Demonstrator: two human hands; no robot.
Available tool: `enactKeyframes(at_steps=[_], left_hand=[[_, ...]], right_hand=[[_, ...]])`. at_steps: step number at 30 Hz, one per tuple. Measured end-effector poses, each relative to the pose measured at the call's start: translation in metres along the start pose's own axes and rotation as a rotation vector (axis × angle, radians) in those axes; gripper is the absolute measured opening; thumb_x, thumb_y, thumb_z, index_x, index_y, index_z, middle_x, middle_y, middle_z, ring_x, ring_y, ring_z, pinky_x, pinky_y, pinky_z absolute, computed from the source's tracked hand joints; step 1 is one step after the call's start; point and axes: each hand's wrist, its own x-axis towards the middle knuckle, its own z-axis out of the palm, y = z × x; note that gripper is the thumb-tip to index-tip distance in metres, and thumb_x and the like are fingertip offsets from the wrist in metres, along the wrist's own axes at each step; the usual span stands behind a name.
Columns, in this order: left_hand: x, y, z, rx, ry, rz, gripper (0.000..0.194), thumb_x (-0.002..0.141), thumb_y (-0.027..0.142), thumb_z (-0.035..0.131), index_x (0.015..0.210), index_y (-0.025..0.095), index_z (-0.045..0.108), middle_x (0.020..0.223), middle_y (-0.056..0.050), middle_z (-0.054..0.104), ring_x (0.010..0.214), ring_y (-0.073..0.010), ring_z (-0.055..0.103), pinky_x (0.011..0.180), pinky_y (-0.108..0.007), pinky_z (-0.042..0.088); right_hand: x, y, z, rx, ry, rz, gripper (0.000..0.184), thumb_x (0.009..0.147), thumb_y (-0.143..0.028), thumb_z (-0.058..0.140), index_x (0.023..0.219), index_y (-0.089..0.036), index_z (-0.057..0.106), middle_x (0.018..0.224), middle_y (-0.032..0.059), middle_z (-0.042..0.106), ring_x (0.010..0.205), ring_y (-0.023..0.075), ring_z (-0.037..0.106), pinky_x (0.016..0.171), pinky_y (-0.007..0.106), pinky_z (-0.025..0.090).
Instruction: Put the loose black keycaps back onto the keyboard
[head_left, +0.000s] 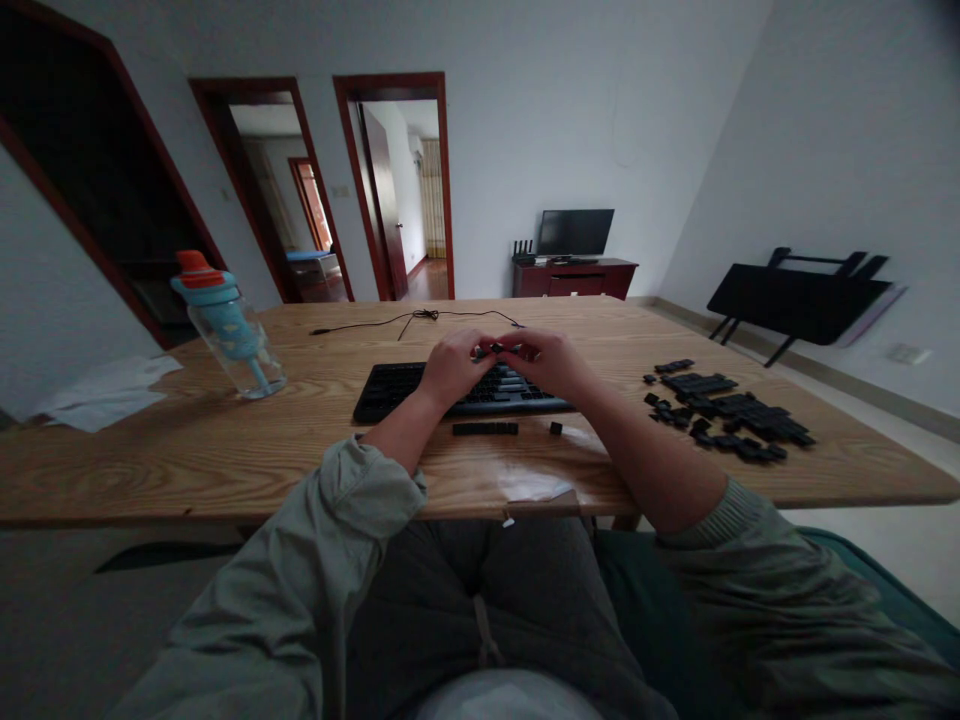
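Note:
Both hands meet above a black computer keyboard point(390, 388) whose keycaps are partly off on the right side. My left hand point(454, 365) has its fingers closed in a pinch on a small black keycap point(497, 348). From the other side, my right hand point(551, 358) pinches the same keycap, its thumb and fingertips nearly touching the left ones. Fine detail between the fingertips is hard to make out. In front of the keyboard lie a long black spacebar point(485, 429) and a single loose keycap point(556, 428). My hands hide part of the keyboard's top rows.
Many loose black keycaps point(750, 412) are heaped on the right of the wooden table point(315, 460). At the left stand a clear bottle with red lid point(232, 335) and white papers point(112, 390). A black cable point(375, 324) runs behind the keyboard.

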Motion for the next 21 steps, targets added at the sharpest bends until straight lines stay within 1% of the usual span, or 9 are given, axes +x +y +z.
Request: enactKeyframes(at_steps=[3,5,8,10,12,14,16,19,21], left_hand=[[0.000,-0.002,0.001,-0.089,-0.006,-0.027,0.017,0.084,0.025,0.072,0.101,0.021,0.075,0.091,-0.006,0.075,0.081,-0.0180,0.066,0.073,-0.031,0.051],[0.001,-0.002,0.002,-0.159,-0.003,-0.067,0.018,0.085,0.026,0.071,0.101,0.020,0.075,0.091,-0.006,0.076,0.079,-0.0170,0.066,0.071,-0.030,0.052],[0.003,-0.002,0.005,-0.288,0.009,-0.171,0.019,0.083,0.029,0.073,0.098,0.018,0.076,0.088,-0.006,0.077,0.073,-0.0159,0.065,0.067,-0.030,0.052],[0.004,-0.002,0.007,-0.379,0.007,-0.235,0.022,0.081,0.031,0.073,0.098,0.016,0.076,0.088,-0.007,0.077,0.073,-0.0159,0.065,0.067,-0.029,0.052],[0.006,-0.004,0.007,-0.459,-0.030,-0.261,0.026,0.081,0.032,0.072,0.100,0.014,0.077,0.091,-0.009,0.078,0.075,-0.0162,0.066,0.069,-0.030,0.053],[0.009,-0.008,0.004,-0.501,-0.076,-0.261,0.031,0.082,0.033,0.071,0.105,0.013,0.076,0.097,-0.011,0.078,0.077,-0.0164,0.067,0.070,-0.030,0.053],[0.010,-0.017,-0.004,-0.475,-0.080,-0.261,0.036,0.082,0.033,0.069,0.112,0.013,0.075,0.103,-0.012,0.077,0.076,-0.0158,0.066,0.071,-0.030,0.053],[0.008,-0.041,-0.019,-0.337,-0.006,-0.297,0.040,0.082,0.033,0.067,0.117,0.014,0.074,0.106,-0.012,0.076,0.071,-0.0144,0.061,0.068,-0.029,0.052],[0.005,-0.059,-0.029,-0.242,0.033,-0.333,0.039,0.082,0.033,0.066,0.115,0.014,0.074,0.104,-0.012,0.076,0.068,-0.0141,0.058,0.066,-0.029,0.051]], right_hand=[[0.002,0.002,0.001,-0.008,0.011,0.041,0.023,0.087,-0.028,0.061,0.103,-0.021,0.076,0.089,0.0056,0.075,0.072,0.0174,0.062,0.069,0.030,0.048],[0.003,0.003,0.001,-0.034,0.025,0.035,0.022,0.087,-0.025,0.060,0.101,-0.020,0.076,0.090,0.0062,0.075,0.075,0.0187,0.064,0.072,0.031,0.048],[0.003,0.000,0.000,-0.062,0.039,0.006,0.022,0.087,-0.025,0.061,0.103,-0.021,0.076,0.094,0.0072,0.076,0.077,0.0197,0.066,0.075,0.031,0.049],[0.004,-0.002,-0.001,-0.086,0.046,-0.016,0.024,0.088,-0.027,0.061,0.104,-0.021,0.077,0.096,0.0080,0.076,0.077,0.0194,0.066,0.075,0.031,0.048],[0.008,-0.001,-0.002,-0.107,0.051,-0.035,0.025,0.088,-0.028,0.061,0.104,-0.020,0.077,0.096,0.0086,0.076,0.076,0.0188,0.065,0.074,0.031,0.048],[0.016,0.005,-0.004,-0.115,0.037,-0.022,0.026,0.087,-0.029,0.061,0.104,-0.020,0.078,0.095,0.0082,0.076,0.075,0.0183,0.064,0.073,0.031,0.048],[0.026,0.019,-0.004,-0.100,-0.020,0.059,0.026,0.085,-0.029,0.062,0.103,-0.020,0.080,0.091,0.0071,0.077,0.072,0.0178,0.064,0.070,0.030,0.048],[0.041,0.048,0.001,-0.019,-0.160,0.262,0.025,0.083,-0.031,0.067,0.101,-0.019,0.081,0.086,0.0054,0.078,0.069,0.0165,0.063,0.066,0.028,0.048],[0.048,0.067,0.008,0.009,-0.253,0.367,0.022,0.081,-0.032,0.072,0.097,-0.019,0.082,0.085,0.0041,0.078,0.069,0.0155,0.064,0.066,0.026,0.048]])
